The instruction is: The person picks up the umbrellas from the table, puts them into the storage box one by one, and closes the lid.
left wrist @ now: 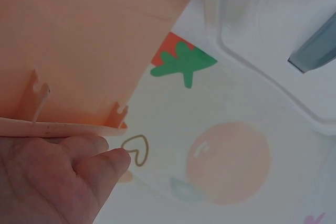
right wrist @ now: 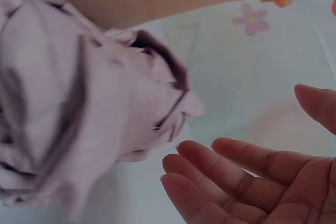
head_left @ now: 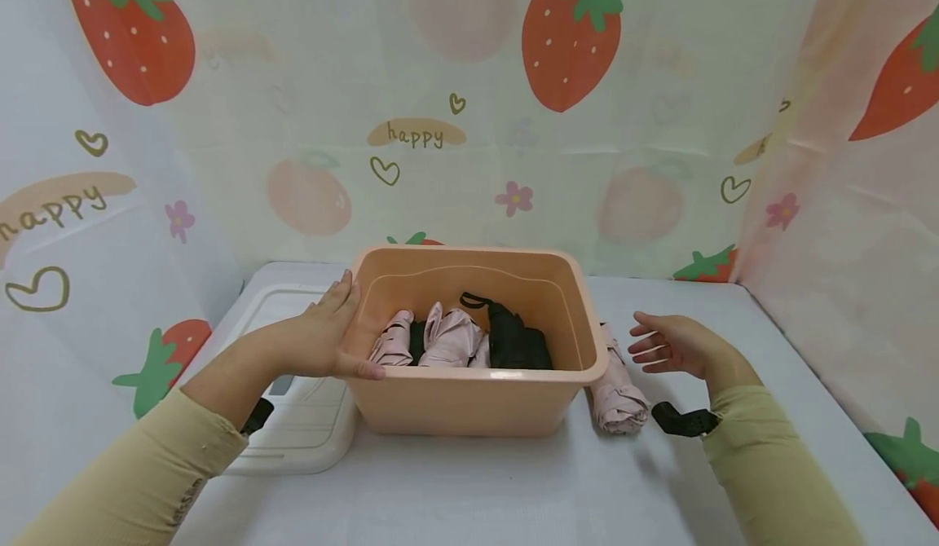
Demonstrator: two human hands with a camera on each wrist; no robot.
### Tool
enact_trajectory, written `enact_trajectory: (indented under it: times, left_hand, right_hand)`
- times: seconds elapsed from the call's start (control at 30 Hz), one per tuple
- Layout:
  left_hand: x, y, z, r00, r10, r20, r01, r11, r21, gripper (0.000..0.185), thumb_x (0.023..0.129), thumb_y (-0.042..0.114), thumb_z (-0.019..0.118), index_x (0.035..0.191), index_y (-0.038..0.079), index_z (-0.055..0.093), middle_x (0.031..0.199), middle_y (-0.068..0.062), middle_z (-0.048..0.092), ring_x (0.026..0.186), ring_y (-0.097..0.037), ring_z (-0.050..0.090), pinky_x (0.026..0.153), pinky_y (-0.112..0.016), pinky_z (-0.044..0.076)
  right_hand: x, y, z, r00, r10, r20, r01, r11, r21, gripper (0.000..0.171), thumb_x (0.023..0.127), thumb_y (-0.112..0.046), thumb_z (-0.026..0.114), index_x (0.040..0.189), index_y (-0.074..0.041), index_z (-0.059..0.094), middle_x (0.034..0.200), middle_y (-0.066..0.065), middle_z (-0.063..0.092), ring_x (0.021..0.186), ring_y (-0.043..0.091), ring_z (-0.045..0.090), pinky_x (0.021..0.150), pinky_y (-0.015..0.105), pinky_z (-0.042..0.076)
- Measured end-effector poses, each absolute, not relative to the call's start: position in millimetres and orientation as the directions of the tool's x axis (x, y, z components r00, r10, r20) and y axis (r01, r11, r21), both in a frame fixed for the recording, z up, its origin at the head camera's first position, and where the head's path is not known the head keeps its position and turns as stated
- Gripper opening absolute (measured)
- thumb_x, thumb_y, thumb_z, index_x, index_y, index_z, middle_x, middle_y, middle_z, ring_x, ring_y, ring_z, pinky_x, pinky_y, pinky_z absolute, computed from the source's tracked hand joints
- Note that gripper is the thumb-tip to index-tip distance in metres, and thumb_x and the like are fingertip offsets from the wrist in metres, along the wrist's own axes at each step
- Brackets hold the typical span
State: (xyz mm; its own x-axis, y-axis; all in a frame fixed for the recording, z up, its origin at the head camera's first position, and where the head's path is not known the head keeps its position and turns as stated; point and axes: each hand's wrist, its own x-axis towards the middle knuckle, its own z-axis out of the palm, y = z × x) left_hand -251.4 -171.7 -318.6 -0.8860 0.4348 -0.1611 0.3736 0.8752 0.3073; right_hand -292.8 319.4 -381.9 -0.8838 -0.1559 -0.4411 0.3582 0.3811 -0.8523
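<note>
A peach plastic bin stands on the table. My left hand rests against its left rim, fingers straight along the side and thumb along the front edge; the left wrist view shows the palm beside the rim. Inside the bin lie pink rolled bundles that look like folded umbrellas, and a black one with a wrist loop. Another pink folded umbrella lies outside, close to the bin's right wall. To the right of it hovers my right hand, fingers spread and holding nothing, apart from the umbrella in the right wrist view.
Left of the bin, partly behind my left forearm, a white lid with a grey latch lies on the white table. Cloth walls printed with strawberries enclose the table at the back and both sides.
</note>
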Motion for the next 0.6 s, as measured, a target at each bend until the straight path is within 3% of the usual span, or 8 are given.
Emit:
enact_trajectory:
  times: [0.13,0.4,0.6]
  left_hand:
    - [-252,-172,-319,-0.886,0.436,-0.16,0.376,0.875,0.306,0.137,0.057,0.08,0.058,0.142,-0.007,-0.005,0.149,-0.021,-0.016,0.137,-0.038,-0.007,0.107,-0.056,0.011]
    - [-252,-172,-319,-0.887,0.433,-0.162,0.372,0.876,0.307,0.137,0.057,0.08,0.057,0.142,-0.007,-0.006,0.149,-0.021,-0.016,0.137,-0.038,-0.006,0.107,-0.056,0.012]
    - [-251,-171,-318,-0.887,0.43,-0.17,0.365,0.877,0.311,0.137,0.057,0.08,0.058,0.142,-0.006,-0.007,0.149,-0.02,-0.017,0.137,-0.038,-0.006,0.106,-0.057,0.011]
  right_hand:
    - [-293,317,-397,-0.878,-0.14,-0.458,0.379,0.383,-0.843,0.071,0.092,-0.045,0.048,0.131,0.012,0.033,0.112,0.023,0.055,0.093,0.026,0.061,0.084,0.043,0.05]
    - [-288,313,-413,-0.871,-0.133,-0.473,0.385,0.414,-0.825,0.045,0.093,-0.023,0.052,0.122,0.009,0.042,0.105,0.016,0.055,0.087,0.022,0.061,0.081,0.041,0.051]
    - [-283,312,-423,-0.869,-0.094,-0.486,0.396,0.457,-0.797,0.052,0.086,-0.025,0.064,0.121,0.008,0.043,0.1,0.013,0.056,0.081,0.019,0.058,0.073,0.033,0.052]
